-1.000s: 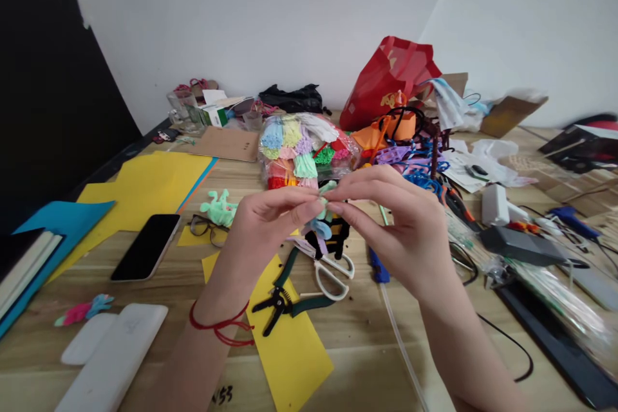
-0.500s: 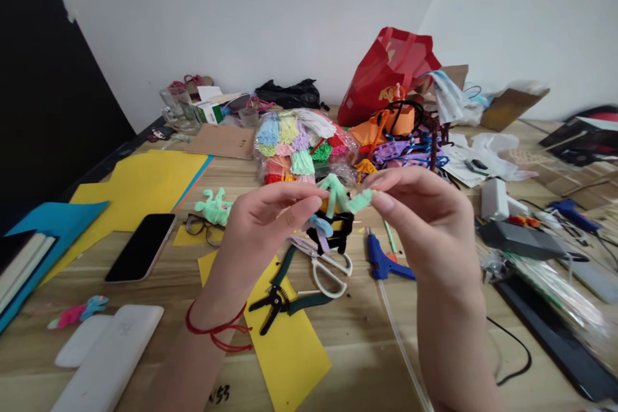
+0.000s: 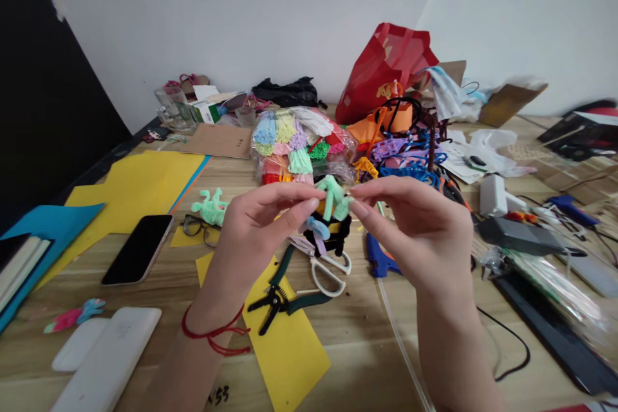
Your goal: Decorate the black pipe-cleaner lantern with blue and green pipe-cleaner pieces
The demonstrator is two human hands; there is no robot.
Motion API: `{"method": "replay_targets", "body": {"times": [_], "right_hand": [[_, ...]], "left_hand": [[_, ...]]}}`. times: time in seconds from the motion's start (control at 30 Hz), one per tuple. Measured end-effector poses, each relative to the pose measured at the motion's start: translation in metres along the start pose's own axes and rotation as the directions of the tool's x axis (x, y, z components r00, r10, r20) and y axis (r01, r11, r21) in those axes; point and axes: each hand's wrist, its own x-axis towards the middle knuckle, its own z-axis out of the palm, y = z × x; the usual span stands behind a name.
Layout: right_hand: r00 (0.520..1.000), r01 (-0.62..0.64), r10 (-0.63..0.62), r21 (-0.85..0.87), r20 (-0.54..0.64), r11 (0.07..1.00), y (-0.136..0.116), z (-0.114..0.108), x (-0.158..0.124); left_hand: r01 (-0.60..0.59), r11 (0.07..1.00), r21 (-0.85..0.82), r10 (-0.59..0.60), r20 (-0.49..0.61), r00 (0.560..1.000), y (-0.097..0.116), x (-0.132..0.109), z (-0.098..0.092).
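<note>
A bent mint-green pipe cleaner piece (image 3: 332,196) is raised above the middle of the table. My left hand (image 3: 263,222) pinches its left side between thumb and fingers, and my right hand (image 3: 410,228) pinches its right end. Just below the fingertips shows a fuzzy black and yellow piece (image 3: 340,236) with a light blue and purple loop (image 3: 317,232); I cannot tell whether it is joined to the green piece. Under it lie white-handled scissors (image 3: 328,277) and dark green wire cutters (image 3: 277,299). A blue glue gun (image 3: 379,257) sits partly hidden behind my right hand.
A green pipe cleaner figure (image 3: 211,207) and glasses (image 3: 197,226) lie beyond my left wrist. On the left are a phone (image 3: 138,250) and yellow sheets (image 3: 135,190). Bagged pipe cleaners (image 3: 299,141) and a red bag (image 3: 381,77) stand at the back. Yellow paper (image 3: 294,354) lies in front.
My right hand has moved left, closer to my left hand. The green piece's right end, which stuck out sideways, now points downward between the hands.
</note>
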Motion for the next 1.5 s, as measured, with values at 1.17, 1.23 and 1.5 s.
{"method": "replay_targets", "body": {"times": [1.17,1.23,1.5], "right_hand": [[0.988,-0.153,0.151,0.109,0.028,0.982,0.006,0.009,-0.005],[0.981,-0.193,0.191,0.15,0.03,0.97,0.006,0.01,-0.005],[0.978,-0.208,0.209,0.155,0.013,0.966,0.002,0.01,-0.008]], "left_hand": [[-0.267,0.95,0.162,0.272,-0.009,0.962,-0.007,-0.005,0.002],[-0.306,0.934,0.185,0.312,-0.004,0.95,-0.008,-0.006,0.003],[-0.366,0.909,0.198,0.371,0.014,0.929,-0.01,-0.004,0.003]]}}
